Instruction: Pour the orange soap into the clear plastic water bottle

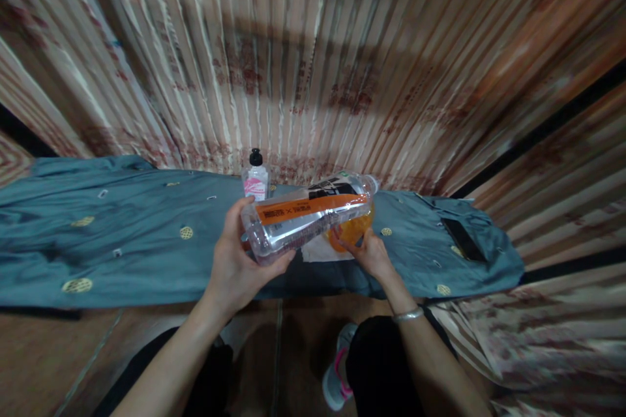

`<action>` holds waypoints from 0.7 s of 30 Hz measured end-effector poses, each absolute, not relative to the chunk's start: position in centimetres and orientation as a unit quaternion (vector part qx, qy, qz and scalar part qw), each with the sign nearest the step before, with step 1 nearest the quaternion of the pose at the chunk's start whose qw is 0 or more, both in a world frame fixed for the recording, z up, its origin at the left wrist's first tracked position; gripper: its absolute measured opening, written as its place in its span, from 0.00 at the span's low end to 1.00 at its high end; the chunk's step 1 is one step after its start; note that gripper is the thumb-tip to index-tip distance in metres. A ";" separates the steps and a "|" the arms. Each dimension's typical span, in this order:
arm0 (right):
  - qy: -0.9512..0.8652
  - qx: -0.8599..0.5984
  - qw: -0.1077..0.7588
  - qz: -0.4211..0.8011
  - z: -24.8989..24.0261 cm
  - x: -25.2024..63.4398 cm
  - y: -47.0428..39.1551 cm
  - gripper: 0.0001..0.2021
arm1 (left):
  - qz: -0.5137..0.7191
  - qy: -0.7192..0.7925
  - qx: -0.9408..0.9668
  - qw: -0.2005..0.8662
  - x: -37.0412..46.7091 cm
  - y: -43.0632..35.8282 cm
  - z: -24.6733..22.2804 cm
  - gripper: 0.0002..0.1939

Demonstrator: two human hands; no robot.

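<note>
My left hand [237,264] is wrapped round the base of a large clear plastic bottle [288,225] with an orange and black label. The bottle lies almost level in the air, its neck pointing right and a little up. Beneath the neck end, my right hand [372,254] has its fingers closed round the side of an orange see-through container [349,234]. The bottle hides the top of this container, so I cannot tell its exact kind. A white cloth or paper [317,251] lies under it.
A small clear bottle with a black cap [255,179] and pink label stands behind my left hand. A dark phone [462,239] lies at the right on the blue-green cloth-covered table [147,241]. Pleated curtains [313,65] hang close behind and at the sides.
</note>
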State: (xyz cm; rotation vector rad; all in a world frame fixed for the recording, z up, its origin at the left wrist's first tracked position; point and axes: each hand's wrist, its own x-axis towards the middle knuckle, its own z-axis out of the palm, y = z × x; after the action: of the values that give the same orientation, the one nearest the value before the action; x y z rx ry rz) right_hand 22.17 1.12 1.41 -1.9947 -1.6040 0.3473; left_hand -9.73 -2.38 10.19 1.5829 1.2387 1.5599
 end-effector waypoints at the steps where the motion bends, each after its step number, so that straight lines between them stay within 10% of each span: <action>1: -0.596 -0.743 0.275 0.132 1.5 22.1 1.1 0.24 | 0.585 0.466 0.595 0.293 -9.8 -2.4 10.2 0.47; 21: -0.611 -0.727 0.276 0.146 0.5 22.3 1.6 0.33 | 0.613 0.482 0.588 0.215 -9.4 -2.1 8.2 0.43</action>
State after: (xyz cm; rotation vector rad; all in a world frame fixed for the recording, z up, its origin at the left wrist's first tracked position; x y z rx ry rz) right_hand 22.30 1.61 0.52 -1.9532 -1.6428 0.3924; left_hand -9.42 -2.10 8.24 1.6314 1.3370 1.6996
